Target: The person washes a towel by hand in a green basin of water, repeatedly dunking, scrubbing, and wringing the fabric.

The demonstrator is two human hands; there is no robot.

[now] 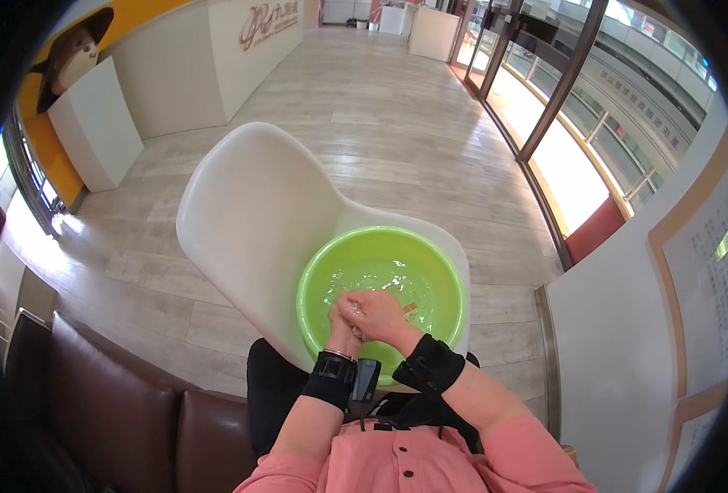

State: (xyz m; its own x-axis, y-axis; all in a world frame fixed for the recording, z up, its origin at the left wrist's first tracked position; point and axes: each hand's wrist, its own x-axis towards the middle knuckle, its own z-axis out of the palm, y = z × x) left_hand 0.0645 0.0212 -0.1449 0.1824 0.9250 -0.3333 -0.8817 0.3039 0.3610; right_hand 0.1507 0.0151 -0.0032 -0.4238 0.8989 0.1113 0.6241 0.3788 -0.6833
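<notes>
our two hands are together over the near, left part of the green tub (447, 271), which sits on the seat of the white chair (253, 193) right in front of our lap. the right hand (378, 312) is bent over the left hand (341, 324), and they touch. the right fingers look curled in. the left fingers are mostly hidden, so we cannot tell how far open that hand is, or if a small thing is tucked between our palms. both look wet, but we cannot tell if they dip into the water (392, 279).

to rub and wet our hands well, we want them low and inside the rim, so drips fall back in the tub. small, soft rubs make less splash. we should reach between the fingers too. the black bands (431, 366) on our wrists are near the rim, so we need to hold them up and dry. we must not lean on the tub, because it might tip.
</notes>
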